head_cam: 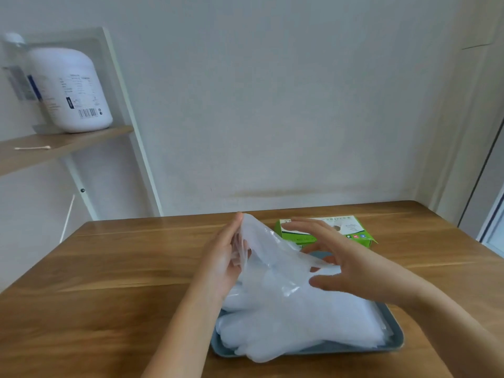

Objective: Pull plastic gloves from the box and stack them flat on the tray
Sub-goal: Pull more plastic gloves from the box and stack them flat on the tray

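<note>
A thin clear plastic glove (263, 248) hangs above the tray, and my left hand (227, 255) pinches its upper edge between fingers and thumb. My right hand (338, 261) is spread over the glove's right side, fingers curved, thumb near its lower edge; whether it pinches the film I cannot tell. Below lies a stack of several translucent gloves (300, 326) on a grey-blue tray (396, 338), some fingertips hanging over the tray's front rim. The green and white glove box (357, 236) lies behind the tray, partly hidden by my right hand.
The wooden table (122, 282) stretches left of the tray up to the white wall. A shelf (62, 144) at upper left carries a large white bottle (72, 91) and a cotton swab. A door frame stands at the far right.
</note>
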The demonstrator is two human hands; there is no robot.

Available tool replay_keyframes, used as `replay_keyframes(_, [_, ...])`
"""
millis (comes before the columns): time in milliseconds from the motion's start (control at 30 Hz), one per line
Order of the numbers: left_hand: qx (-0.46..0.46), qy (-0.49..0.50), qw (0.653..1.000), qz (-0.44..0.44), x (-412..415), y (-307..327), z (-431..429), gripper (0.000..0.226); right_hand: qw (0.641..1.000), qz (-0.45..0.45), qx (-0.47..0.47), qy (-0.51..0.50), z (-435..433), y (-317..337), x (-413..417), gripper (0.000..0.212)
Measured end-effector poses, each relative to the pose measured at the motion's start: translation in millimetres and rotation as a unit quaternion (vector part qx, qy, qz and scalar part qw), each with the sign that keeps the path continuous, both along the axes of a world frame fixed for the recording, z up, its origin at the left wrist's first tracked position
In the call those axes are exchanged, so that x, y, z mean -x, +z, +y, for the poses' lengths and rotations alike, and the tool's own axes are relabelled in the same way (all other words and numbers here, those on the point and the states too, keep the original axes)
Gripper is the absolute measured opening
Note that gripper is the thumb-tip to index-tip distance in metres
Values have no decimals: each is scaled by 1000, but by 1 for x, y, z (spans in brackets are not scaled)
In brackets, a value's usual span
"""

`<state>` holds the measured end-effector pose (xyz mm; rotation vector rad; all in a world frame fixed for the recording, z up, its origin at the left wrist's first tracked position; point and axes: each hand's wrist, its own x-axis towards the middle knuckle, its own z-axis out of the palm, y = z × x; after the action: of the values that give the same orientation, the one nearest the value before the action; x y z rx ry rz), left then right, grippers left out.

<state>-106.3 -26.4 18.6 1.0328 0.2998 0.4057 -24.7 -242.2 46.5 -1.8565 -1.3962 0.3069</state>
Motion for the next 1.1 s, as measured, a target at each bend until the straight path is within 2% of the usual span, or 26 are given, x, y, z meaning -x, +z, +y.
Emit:
replay_keyframes(67, [12, -2, 1000, 0, 2, 2, -1, 71, 997, -59, -35, -28, 7, 4, 7, 65])
replay_keyframes(167, [-12, -1, 1000, 7, 7, 7, -5, 36, 985, -133, -79, -77, 17, 10, 14, 31])
replay_keyframes(200, [-19, -4, 1000, 10, 9, 9, -5, 33, 979, -152, -99, -92, 20, 12, 17, 25])
replay_keyframes(300, [-82, -7, 996, 20, 10, 7, -1, 35, 970, -121, -140, -158, 27, 24, 21, 11])
replay_keyframes(367, [-169, -9, 985, 27, 12, 8, 3, 44, 966, -77, -147, -196, 30, 37, 19, 15])
replay_keyframes(467, [-218, -45, 975, 0, 19, 16, 1, 67, 967, -35, -144, -208, 34, 58, 15, 24])
replay_keyframes(567, [-304, -36, 949, -74, 23, 23, -3, 80, 968, -73, -85, -226, 37, 76, 17, 32])
replay_keyframes(667, [-374, -36, 921, -101, 25, 23, -14, 95, 962, -148, -28, -229, 43, 90, 28, 39])
replay_keyframes(733, [-407, -40, 908, -93, 24, 22, -22, 84, 949, -219, 20, -224, 48, 97, 38, 43])
replay_keyframes(867, [-435, 26, 893, -112, 28, 23, -30, 64, 904, -359, 121, -199, 60, 104, 61, 47])
replay_keyframes(1000, [-456, 76, 880, -111, 32, 27, -33, 9, 888, -403, 135, -177, 66, 107, 66, 43])
replay_keyframes(1100, [-443, 90, 889, -70, 32, 26, -31, 43, 900, -382, 103, -181, 61, 115, 61, 43])
